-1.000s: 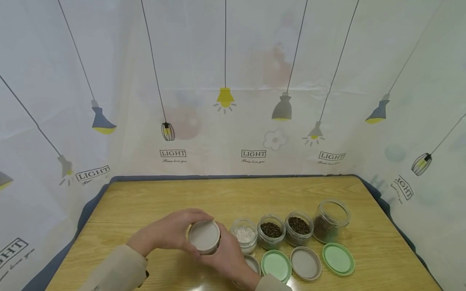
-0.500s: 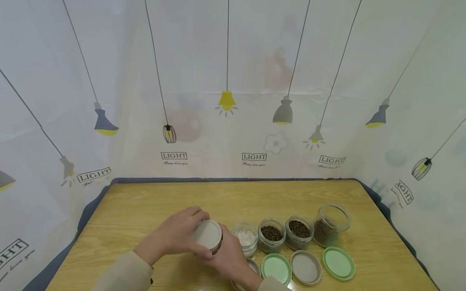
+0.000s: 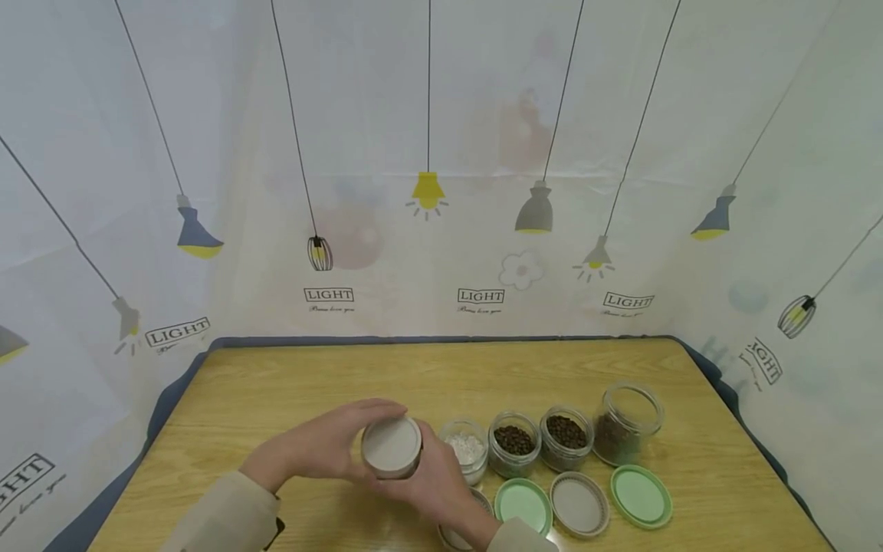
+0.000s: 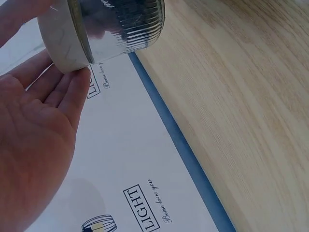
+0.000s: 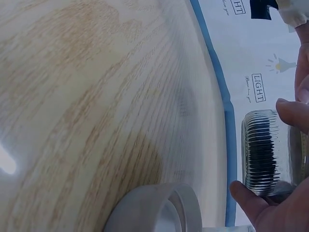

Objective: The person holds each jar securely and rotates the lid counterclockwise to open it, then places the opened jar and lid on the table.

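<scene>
Between my hands is a ribbed glass jar (image 5: 259,150) with dark contents, topped by a pale grey lid (image 3: 391,446). In the head view it is held up over the left-centre of the wooden table. My left hand (image 3: 320,443) grips the lid around its rim, with fingers on one side and thumb on the other. Lower down, my right hand (image 3: 438,477) holds the glass body. The left wrist view shows the lid seated on the jar mouth, fingertips of the left hand (image 4: 38,116) along its edge. In the right wrist view the thumb and a finger span the glass.
To the right stand uncovered glass jars: one with white granules (image 3: 465,448), two with coffee-like beans (image 3: 513,439), and a taller one (image 3: 629,422) with dark contents. Before them lie green lids (image 3: 641,495) and grey lids (image 3: 579,504), one partly behind my right wrist. A printed curtain surrounds the table.
My left hand has turned back and forth on the lid, its fingers shifting around the rim. The jar moved slightly right, then a little back left. The jars and lids on the table stay put.
</scene>
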`<state>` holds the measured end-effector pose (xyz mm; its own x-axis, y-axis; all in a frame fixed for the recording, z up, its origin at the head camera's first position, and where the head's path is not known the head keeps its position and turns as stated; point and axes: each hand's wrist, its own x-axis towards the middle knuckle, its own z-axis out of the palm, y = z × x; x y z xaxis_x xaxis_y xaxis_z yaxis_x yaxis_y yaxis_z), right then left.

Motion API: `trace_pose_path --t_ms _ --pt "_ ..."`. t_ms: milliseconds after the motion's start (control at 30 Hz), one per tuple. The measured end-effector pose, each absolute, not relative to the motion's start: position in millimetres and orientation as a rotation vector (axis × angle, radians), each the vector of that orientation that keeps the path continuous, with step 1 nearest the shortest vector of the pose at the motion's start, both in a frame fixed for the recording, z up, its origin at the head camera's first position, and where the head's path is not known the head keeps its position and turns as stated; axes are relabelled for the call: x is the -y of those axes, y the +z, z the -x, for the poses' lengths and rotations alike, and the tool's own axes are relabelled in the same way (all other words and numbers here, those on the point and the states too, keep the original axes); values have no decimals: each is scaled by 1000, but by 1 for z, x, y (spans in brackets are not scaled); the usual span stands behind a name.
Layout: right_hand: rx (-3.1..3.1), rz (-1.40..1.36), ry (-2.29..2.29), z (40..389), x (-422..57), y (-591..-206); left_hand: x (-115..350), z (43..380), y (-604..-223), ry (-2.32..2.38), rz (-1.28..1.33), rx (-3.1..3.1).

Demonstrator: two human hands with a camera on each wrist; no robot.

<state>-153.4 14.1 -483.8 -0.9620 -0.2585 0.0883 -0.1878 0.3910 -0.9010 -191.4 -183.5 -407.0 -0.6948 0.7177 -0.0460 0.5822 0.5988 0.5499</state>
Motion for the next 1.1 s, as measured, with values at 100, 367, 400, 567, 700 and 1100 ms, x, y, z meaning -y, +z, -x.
trace_pose_path --t_ms 100,367,400,567,700,1100 --pt "-2566 421 -1649 154 -14 -483 183 193 -407 739 -1074 -2558" --pt "-2552 438 -1666 152 -13 -483 186 196 -413 785 -1079 -2574" --pt "-2557 440 -1663 152 -13 -483 186 195 -414 790 -1071 -2588" --pt "-2610 449 -1617 153 -14 -483 185 194 -419 806 -1001 -2659" --pt "-2592 443 -1612 155 -15 -482 181 193 -421 806 -978 -2708" --pt "-2563 475 -1611 154 -15 -482 179 191 -419 802 -1003 -2663"
